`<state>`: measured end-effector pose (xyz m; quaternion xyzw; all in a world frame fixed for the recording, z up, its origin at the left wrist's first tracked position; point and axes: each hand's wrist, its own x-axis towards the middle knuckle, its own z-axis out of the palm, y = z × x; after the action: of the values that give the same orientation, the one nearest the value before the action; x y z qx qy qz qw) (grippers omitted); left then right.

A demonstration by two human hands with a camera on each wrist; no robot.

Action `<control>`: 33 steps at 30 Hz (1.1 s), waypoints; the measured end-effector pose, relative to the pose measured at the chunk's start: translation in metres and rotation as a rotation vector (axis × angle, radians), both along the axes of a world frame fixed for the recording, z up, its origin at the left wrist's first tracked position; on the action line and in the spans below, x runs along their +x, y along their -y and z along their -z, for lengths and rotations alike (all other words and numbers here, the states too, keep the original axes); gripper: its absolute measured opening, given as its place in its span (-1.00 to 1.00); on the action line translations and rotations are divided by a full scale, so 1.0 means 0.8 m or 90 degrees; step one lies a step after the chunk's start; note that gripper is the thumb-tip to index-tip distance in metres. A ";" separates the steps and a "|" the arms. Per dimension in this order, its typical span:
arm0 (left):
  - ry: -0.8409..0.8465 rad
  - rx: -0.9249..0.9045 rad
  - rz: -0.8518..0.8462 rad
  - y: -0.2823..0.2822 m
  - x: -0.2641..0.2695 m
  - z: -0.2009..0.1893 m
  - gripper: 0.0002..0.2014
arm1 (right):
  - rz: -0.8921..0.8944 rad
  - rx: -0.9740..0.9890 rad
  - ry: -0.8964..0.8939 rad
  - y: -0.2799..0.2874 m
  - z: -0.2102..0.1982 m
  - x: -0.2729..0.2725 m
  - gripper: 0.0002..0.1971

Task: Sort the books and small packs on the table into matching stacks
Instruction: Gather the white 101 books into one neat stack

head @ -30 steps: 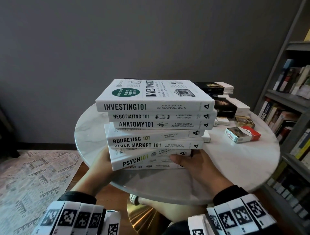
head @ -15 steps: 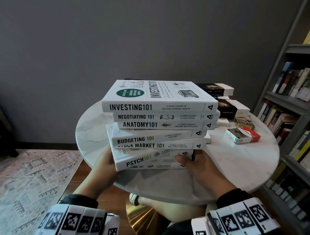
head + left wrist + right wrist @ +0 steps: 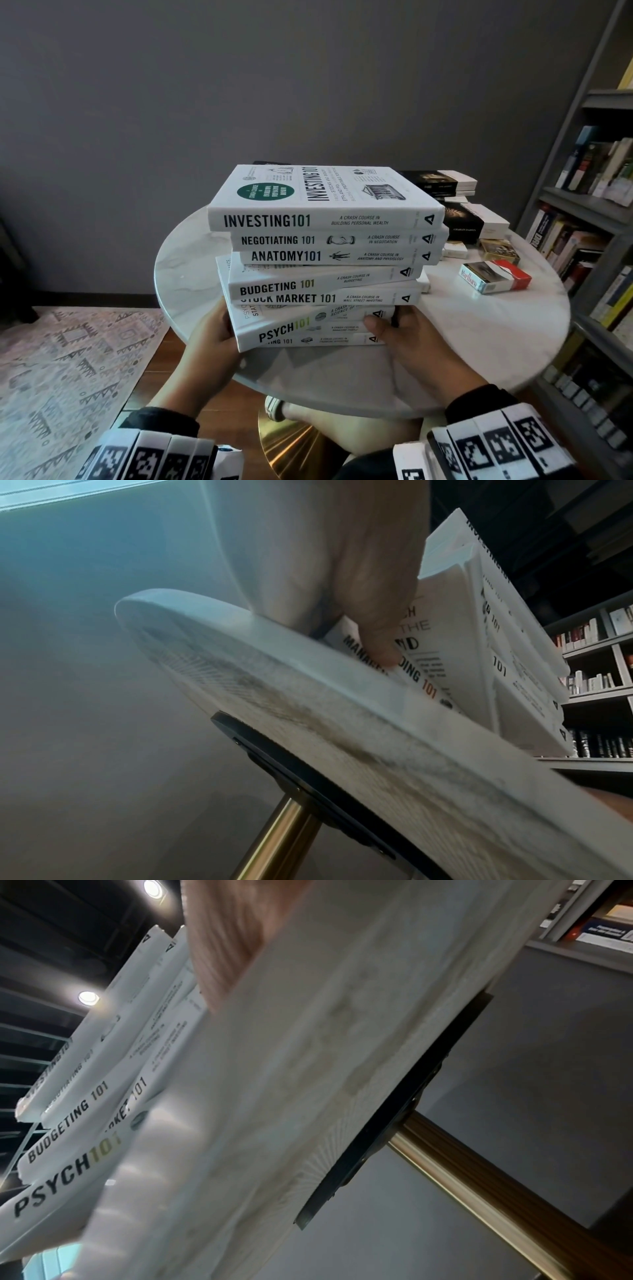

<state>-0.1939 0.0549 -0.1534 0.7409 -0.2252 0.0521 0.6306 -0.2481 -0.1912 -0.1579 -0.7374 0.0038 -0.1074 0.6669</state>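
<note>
Head view. A stack of white books (image 3: pixel 322 253) stands on the near part of a round marble table (image 3: pixel 479 329), spines facing the viewer; legible from the top down are INVESTING 101, NEGOTIATING 101, ANATOMY 101, BUDGETING 101, STOCK MARKET 101 and PSYCH 101, with two more titles partly hidden beneath. The upper three lie square; the lower ones are skewed. The left hand (image 3: pixel 212 329) clasps the stack's lower left end, palm inward, fingers hidden behind the books. The right hand (image 3: pixel 407 334) clasps the lower right end, its thumb laid across the spines just below PSYCH 101, the fingers wrapped out of sight round the far side. Both forearms reach in from below, wrists wearing marker-printed bands. Behind and to the right lie dark-covered books (image 3: pixel 459 205) in two low piles, a red-and-white pack (image 3: pixel 495 275), a gold-patterned pack (image 3: pixel 498 250) and a white pack (image 3: pixel 454 249). A bookshelf (image 3: pixel 589 212) stands at right; a patterned rug (image 3: pixel 68 370) lies at left.

Left wrist view. The left hand (image 3: pixel 359 569), seen from under the table's rim (image 3: pixel 308 669), presses a digit onto the cover of a low book, the stack (image 3: pixel 479 642) rising beyond.

Right wrist view. Blurred; part of the right hand (image 3: pixel 222 947) lies against the stack's end (image 3: pixel 103 1096) above the table edge (image 3: pixel 308 1069). The brass pedestal (image 3: pixel 496 1191) shows below.
</note>
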 end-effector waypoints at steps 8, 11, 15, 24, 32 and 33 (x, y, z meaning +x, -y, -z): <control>0.011 -0.073 0.074 0.001 -0.017 -0.002 0.31 | 0.062 0.019 0.050 0.001 0.005 0.000 -0.60; 0.016 -0.088 0.071 0.002 -0.032 -0.004 0.19 | 0.075 0.007 0.050 0.001 0.003 -0.001 -0.64; 0.026 -0.085 0.039 0.004 -0.039 -0.005 0.04 | 0.085 0.028 0.038 0.001 0.001 -0.002 -0.70; 0.009 -0.053 -0.107 0.002 -0.026 0.005 -0.28 | 0.064 -0.005 0.055 -0.007 -0.007 -0.006 -0.73; 0.028 -0.011 -0.162 -0.001 -0.020 -0.012 -0.84 | 0.024 0.073 -0.002 -0.008 -0.015 -0.007 -0.28; 0.035 0.006 -0.161 -0.002 -0.020 -0.014 -0.84 | 0.028 0.067 -0.007 -0.007 -0.018 -0.007 -0.35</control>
<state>-0.2097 0.0561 -0.1420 0.7648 -0.1474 0.1501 0.6089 -0.2534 -0.1858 -0.1438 -0.7017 0.0289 -0.1177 0.7020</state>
